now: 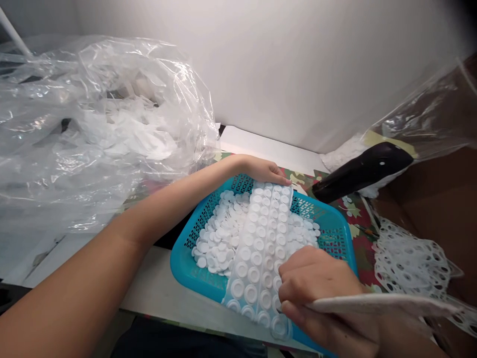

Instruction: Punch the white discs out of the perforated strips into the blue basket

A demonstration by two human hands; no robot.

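Observation:
A translucent white plastic sheet [271, 233] with rows of round, cup-like caps lies lengthwise across a blue perforated basket [199, 283]. My left hand [263, 170] is at the sheet's far end, gripping its edge at the basket's far rim. Beside the sheet's near right side, my right hand [324, 283] is closed around a long, thin object with a whitish, wrapped-looking handle [387, 302]. That object's working end is mostly hidden by my fingers. Many small white discs [219, 238] fill the basket on both sides of the sheet.
A large clear plastic bag [149, 134] of white pieces stands at the left. At the right are a black handle-like object [365, 166], white punched-out netting [410, 258] and a brown cardboard box [439, 209]. A patterned cloth [359, 214] lies under the basket.

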